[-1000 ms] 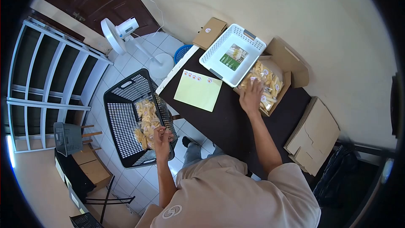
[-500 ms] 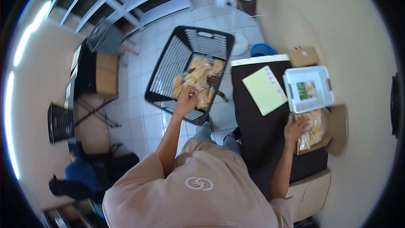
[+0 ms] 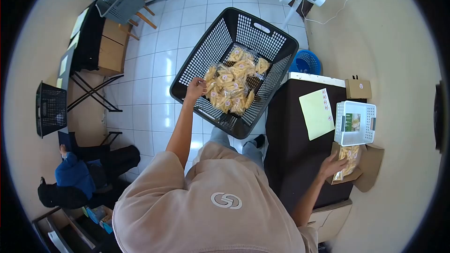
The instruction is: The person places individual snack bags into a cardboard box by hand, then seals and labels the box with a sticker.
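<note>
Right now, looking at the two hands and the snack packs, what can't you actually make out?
- Head view: left hand at the black basket; its fingertips are too small to show any grip on the snack packs.
- Head view: right hand at the cardboard box; its fingers hide what they touch.
- Head view: sticker print on the packs, too small.
- Head view: the table's near end, hidden by the person's shoulder.

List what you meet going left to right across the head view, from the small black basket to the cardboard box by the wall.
Small black basket → left hand → big black basket of snack packs → yellow-green sheet → right hand → white basket → cardboard box.
</note>
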Motion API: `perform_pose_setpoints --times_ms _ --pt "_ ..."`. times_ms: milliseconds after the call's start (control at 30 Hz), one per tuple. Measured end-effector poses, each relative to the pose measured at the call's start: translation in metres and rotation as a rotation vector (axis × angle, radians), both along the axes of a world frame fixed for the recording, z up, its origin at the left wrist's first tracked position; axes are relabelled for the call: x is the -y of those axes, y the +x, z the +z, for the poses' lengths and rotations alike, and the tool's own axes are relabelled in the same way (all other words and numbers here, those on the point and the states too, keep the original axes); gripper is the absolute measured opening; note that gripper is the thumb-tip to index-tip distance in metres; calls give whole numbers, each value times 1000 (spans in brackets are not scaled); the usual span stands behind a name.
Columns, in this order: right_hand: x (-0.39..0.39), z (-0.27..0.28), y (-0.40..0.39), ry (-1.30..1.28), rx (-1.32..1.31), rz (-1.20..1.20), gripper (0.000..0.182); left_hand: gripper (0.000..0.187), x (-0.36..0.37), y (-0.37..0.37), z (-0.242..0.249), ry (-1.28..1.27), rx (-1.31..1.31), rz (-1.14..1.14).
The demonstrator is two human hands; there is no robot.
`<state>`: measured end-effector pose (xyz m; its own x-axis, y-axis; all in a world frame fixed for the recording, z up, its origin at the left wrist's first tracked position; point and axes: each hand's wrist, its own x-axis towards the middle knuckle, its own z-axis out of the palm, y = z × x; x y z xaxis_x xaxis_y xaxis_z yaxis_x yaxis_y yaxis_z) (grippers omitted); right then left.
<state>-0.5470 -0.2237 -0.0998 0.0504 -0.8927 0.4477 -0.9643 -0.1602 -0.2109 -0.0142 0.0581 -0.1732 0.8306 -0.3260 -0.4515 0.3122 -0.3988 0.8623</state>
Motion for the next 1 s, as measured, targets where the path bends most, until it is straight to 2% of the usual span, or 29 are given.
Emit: perform_pose_setpoints --times_ms 33,100,167,200,267,300,333,367,400,467,500,533,567,633,667,733,800,833,900,1000 --pt "-16 -4 9 12 18 -12 59 17 3 8 -24 28 -80 -10" --pt "-54 -3 31 57 50 27 48 20 10 23 -75 18 -72 -155" --pt "-98 -2 59 176 143 83 40 21 28 28 -91 194 -165 -227" --pt "-120 -7 64 266 218 89 37 21 36 26 -96 190 -187 -237" --pt "-163 -19 69 347 111 87 30 21 48 23 -105 335 -175 -359" --pt "-184 -33 60 449 133 108 26 21 49 26 -142 330 -192 -372" --pt "-205 -44 50 551 157 125 22 21 48 28 -204 360 -67 -435" --pt "-225 -42 48 787 350 -60 20 21 51 26 -239 386 62 -496" --pt "-245 -41 46 1012 551 -253 17 21 59 20 -185 448 96 -496" --pt "-288 -50 22 1160 825 -446 19 23 64 18 -218 438 134 -483" --pt "-304 -39 21 1200 767 -446 23 24 70 18 -232 430 192 -452" --pt "-318 -31 19 1239 708 -445 26 35 76 18 -217 511 105 -472" --pt "-332 -25 17 1229 707 -462 26 35 81 18 -205 506 98 -488" --pt "-355 -18 17 1254 858 -699 34 54 87 22 -210 586 159 -531" --pt "-364 -18 16 1247 855 -715 34 54 90 20 -212 585 151 -544" --pt "-369 -13 22 1284 803 -854 36 72 101 20 -216 618 59 -537" --pt "-370 -10 28 1264 818 -846 36 88 109 17 -218 636 -15 -539" --pt "-369 -8 32 1250 837 -830 36 88 111 16 -219 633 -19 -543" --pt "-363 -5 39 1225 884 -808 35 101 113 16 -219 702 -83 -645" --pt "-347 4 59 1192 925 -758 33 91 110 11 -227 718 -118 -646"
